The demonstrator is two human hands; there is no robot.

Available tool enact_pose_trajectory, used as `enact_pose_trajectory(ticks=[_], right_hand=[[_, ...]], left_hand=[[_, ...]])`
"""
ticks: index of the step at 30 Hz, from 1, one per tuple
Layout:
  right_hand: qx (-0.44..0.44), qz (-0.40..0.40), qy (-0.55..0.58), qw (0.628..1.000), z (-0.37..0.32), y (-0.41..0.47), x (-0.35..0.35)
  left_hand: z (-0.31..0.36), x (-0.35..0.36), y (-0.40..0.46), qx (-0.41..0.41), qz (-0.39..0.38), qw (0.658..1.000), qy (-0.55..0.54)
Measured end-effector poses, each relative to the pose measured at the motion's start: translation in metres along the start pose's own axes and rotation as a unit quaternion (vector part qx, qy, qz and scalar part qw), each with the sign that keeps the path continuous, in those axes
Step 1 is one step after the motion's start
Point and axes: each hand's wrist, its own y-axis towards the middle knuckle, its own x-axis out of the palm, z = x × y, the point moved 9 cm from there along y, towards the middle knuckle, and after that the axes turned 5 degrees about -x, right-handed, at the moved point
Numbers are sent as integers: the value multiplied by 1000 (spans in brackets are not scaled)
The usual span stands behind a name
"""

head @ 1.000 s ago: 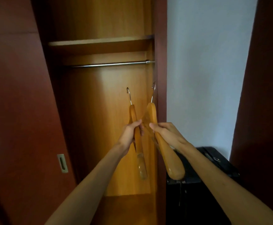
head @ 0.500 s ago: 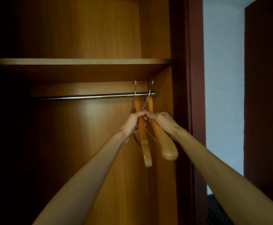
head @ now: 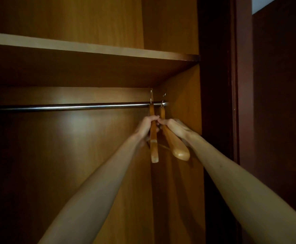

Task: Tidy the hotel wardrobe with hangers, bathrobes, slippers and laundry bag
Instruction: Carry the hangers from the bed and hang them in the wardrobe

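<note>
This is the inside of a built-in wardrobe (head: 73, 164), of the kind found in a bedroom or hotel room. Warm brown wood panels form its back and side. A wooden shelf (head: 91, 48) runs across above a metal rail (head: 64, 106). Two wooden hangers (head: 154, 138) hang at the rail's right end. A dark reddish door frame (head: 235, 85) borders the wardrobe on the right.

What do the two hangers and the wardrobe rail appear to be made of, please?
Hangers: apparently lacquered wood, going by the glossy orange-brown bodies, with thin metal-looking hooks. Rail: likely polished metal, since the silvery round bar reflects light.
</note>
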Motion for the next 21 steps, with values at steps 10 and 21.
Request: enact_pose_trajectory(ticks=[10, 21], right_hand=[[59, -56, -8, 997, 25, 12, 11], [108, -10, 34, 994, 80, -2, 30]], left_hand=[[-23, -3, 13, -18, 16, 1000, -8], [-55, 10, -7, -77, 14, 997, 17]])
